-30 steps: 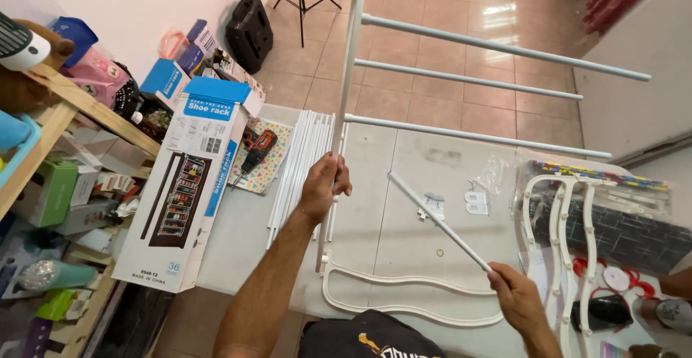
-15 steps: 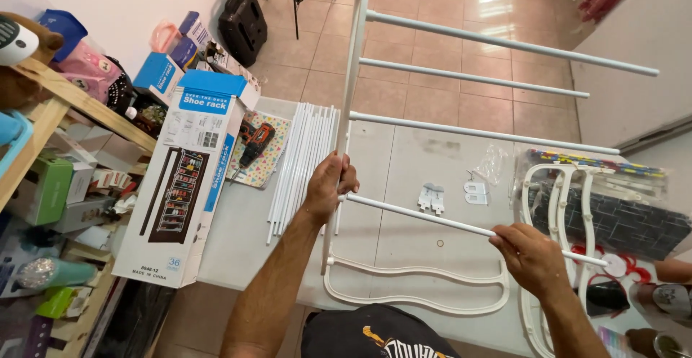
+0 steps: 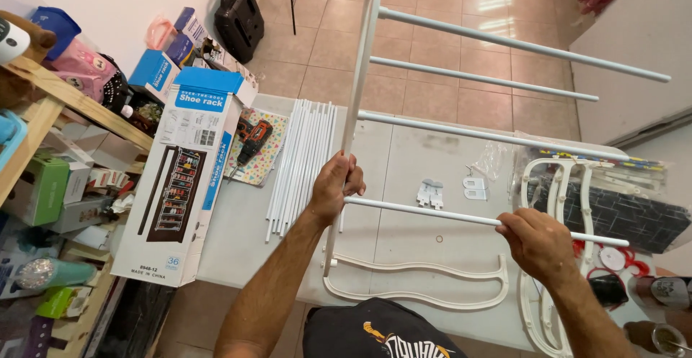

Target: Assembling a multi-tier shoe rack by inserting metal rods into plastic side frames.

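Tiled floor lies beyond a pale grey desk (image 3: 404, 243) strewn with white rack parts. Over the desk, the left hand (image 3: 336, 187) is clamped on the white upright side frame (image 3: 358, 91), while the right hand (image 3: 537, 243) is closed around a white rod (image 3: 425, 211). That rod's long axis runs left to right between both hands, its left end meeting the frame just beside the left hand; the joint itself is hidden behind the fingers. Spare rods (image 3: 303, 160) lie bundled to the left, near a shoe-rack carton (image 3: 180, 185). More frame pieces at right are cut off.
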